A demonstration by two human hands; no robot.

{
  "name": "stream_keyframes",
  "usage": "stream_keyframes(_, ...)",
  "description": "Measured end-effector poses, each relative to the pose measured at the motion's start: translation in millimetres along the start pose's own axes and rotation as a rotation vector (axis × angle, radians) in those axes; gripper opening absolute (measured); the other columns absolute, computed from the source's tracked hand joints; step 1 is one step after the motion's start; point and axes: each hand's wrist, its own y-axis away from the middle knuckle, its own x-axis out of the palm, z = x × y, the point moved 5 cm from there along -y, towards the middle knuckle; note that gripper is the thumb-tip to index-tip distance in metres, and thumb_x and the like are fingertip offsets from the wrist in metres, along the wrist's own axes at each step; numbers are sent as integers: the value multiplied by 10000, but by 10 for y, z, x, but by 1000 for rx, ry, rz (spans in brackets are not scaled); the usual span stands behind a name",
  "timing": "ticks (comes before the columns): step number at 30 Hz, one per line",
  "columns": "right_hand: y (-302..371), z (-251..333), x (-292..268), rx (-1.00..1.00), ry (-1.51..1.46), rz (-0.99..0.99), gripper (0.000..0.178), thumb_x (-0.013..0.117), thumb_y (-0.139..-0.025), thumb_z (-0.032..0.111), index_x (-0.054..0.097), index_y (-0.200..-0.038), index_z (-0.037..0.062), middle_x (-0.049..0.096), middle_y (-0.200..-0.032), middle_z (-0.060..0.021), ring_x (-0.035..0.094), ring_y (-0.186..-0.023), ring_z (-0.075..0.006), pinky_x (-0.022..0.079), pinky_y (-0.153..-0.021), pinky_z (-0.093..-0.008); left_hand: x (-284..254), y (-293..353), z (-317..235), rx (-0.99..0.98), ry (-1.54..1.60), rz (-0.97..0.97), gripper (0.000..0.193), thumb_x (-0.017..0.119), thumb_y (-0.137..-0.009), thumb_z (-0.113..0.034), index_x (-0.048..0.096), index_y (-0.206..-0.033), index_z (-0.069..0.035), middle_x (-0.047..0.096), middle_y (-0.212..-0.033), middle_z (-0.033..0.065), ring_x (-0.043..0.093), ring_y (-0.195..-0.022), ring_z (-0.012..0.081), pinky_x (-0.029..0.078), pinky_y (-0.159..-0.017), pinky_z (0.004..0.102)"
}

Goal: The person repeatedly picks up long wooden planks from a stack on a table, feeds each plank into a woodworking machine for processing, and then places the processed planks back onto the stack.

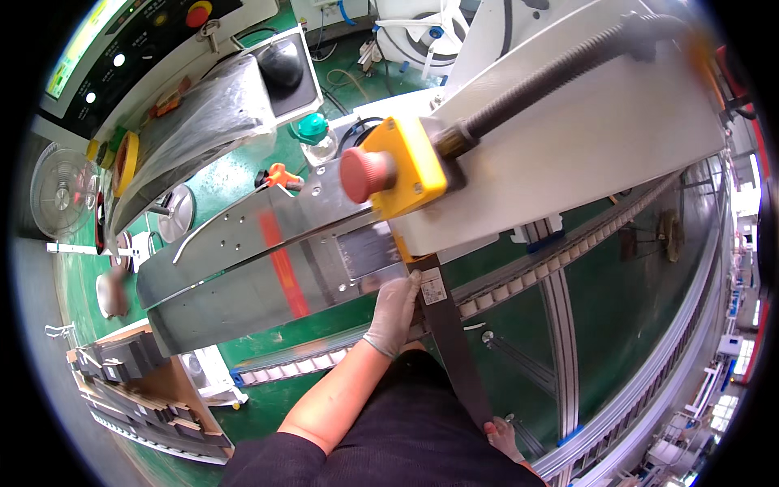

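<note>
A long, narrow dark grey board [453,349] slants from the machine toward my right side. A white printed label [434,286] sits near its far end. My left hand [393,315], in a pale glove, is closed on the board's left edge beside that label. The board's far end meets the machine just below a yellow switch box [412,166] with a red mushroom button [365,174]. At the near end, my right hand [505,438], also gloved, has its fingers closed around the board's end. Part of that hand is hidden by the board.
A grey metal machine table [223,304] with a red stripe extends left. Roller rails [519,284] run along the right, above aluminium-profile legs [560,341]. A cart of dark boards [146,390] stands lower left. A control panel [130,49] and mouse [279,63] are upper left.
</note>
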Motion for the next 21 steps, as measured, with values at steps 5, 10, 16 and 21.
stream_keyframes(5, -176, -280, -305, -67, -69, -37, 604, 496, -966, 537, 504, -715, -12, 495, -682, -237, 519, -683, -470, 408, -600, -477, 501, -123, -4, -356, 480, 3, 414, 527, -1021, -315, 642, -961, 79, 655, -884, 112, 584, -794, 198, 472, -738, 363)
stream_keyframes(10, -215, -847, -502, 32, -116, -138, 567, 581, -936, 516, 602, -835, -41, 598, -743, -211, 591, -716, -396, 459, -667, -428, 959, -377, 167, -333, 415, 49, 458, 558, -1002, -411, 656, -1079, 30, 673, -961, 79, 630, -819, 143, 519, -732, 298)
stream_keyframes(16, -535, -808, -1156, 229, -195, -98, 578, 621, -914, 523, 642, -910, -54, 661, -813, -209, 638, -787, -353, 478, -710, -399, 1493, -695, -75, -281, 178, 204, 517, 483, -1013, -489, 618, -988, 10, 647, -904, 69, 595, -814, 165, 506, -752, 315)
stream_keyframes(21, -982, -605, -1689, 137, -25, -301, 493, 647, -907, 428, 646, -1090, -29, 680, -1019, -205, 646, -970, -364, 489, -864, -409, 2017, -990, -131, -407, 493, 222, 454, 531, -996, -453, 588, -1129, -23, 628, -985, 70, 602, -813, 166, 529, -693, 321)
